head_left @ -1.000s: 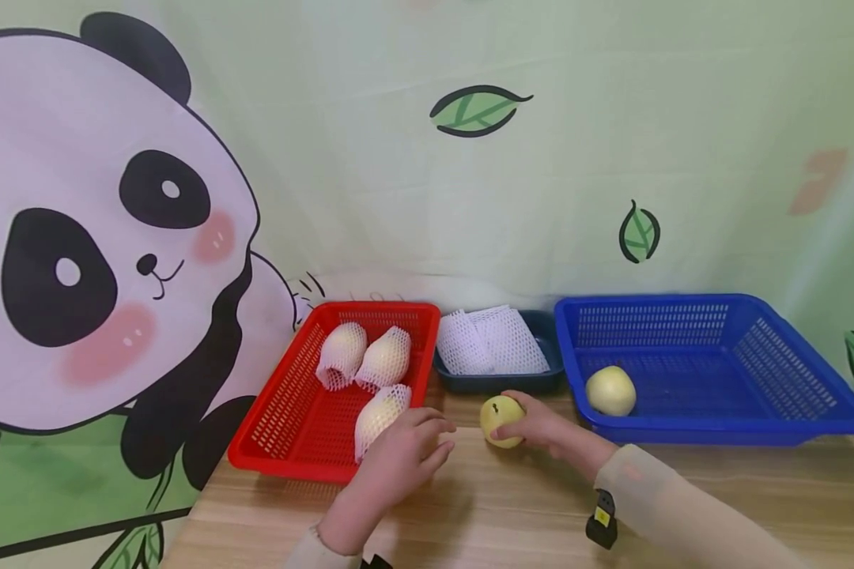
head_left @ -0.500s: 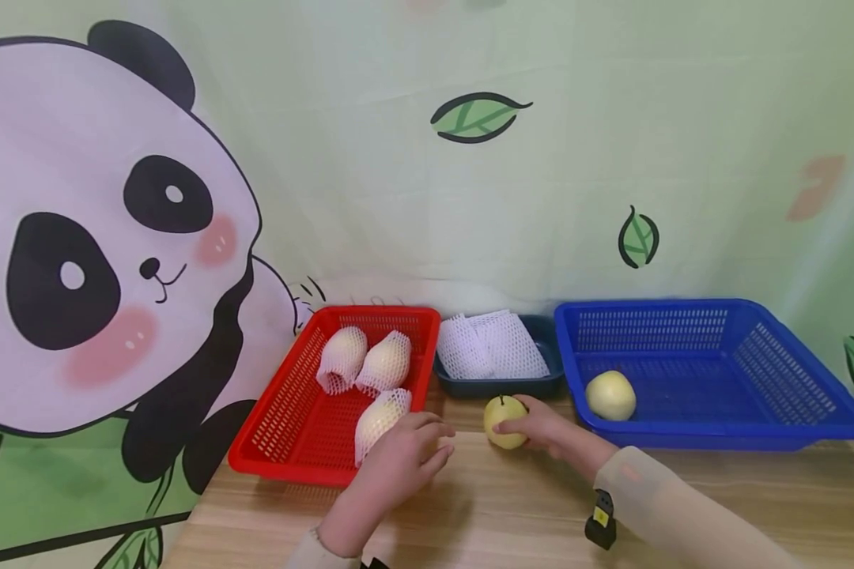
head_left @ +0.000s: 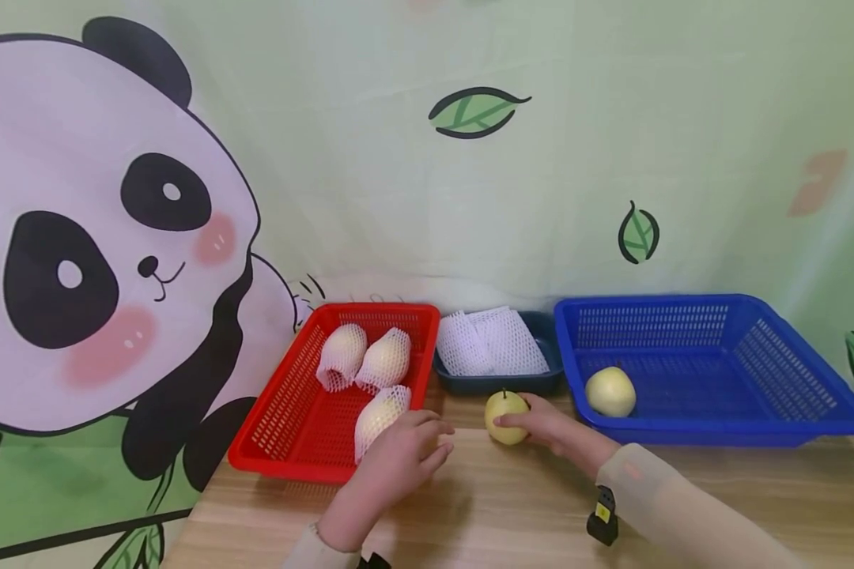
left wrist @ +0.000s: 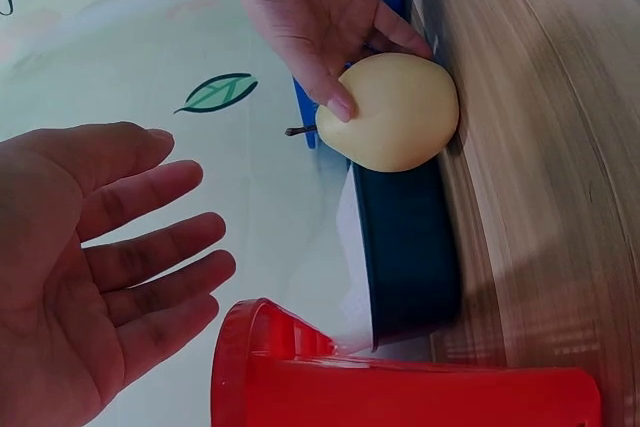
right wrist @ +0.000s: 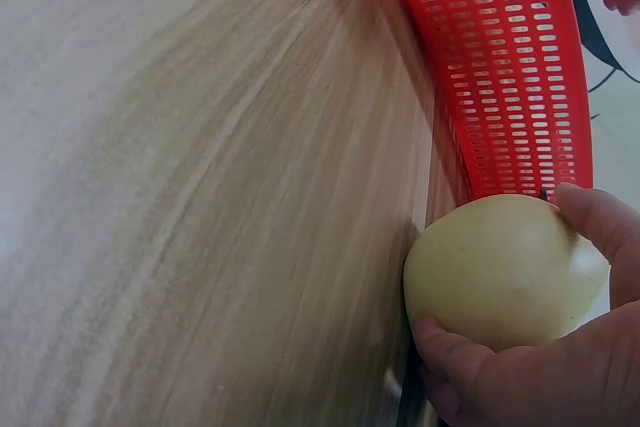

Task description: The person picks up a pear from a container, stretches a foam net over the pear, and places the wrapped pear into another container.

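A yellow-green pear (head_left: 507, 417), stem upward in the head view, is gripped from its right side by my right hand (head_left: 546, 425). The right wrist view shows thumb and fingers spread round the pear (right wrist: 505, 272), which is on or just over the wooden table. My left hand (head_left: 407, 450) hovers by the front right corner of the red basket (head_left: 295, 466), holding nothing. Its fingers are nearly straight in the left wrist view, apart from the pear (left wrist: 400, 112). Several foam-netted pears sit in the red basket, one netted pear (head_left: 383, 415) partly hidden behind my left hand.
Between the baskets stands a dark teal tray (head_left: 498, 385) with white foam nets (head_left: 508, 344). At the right, a blue basket (head_left: 726, 431) holds one bare pear (head_left: 610, 392). A panda-print cloth (head_left: 370, 174) hangs behind the wooden table (head_left: 519, 506).
The pear has turned in my right hand, so its stem now points up rather than toward me. It has shifted slightly right. My left hand has hardly moved.
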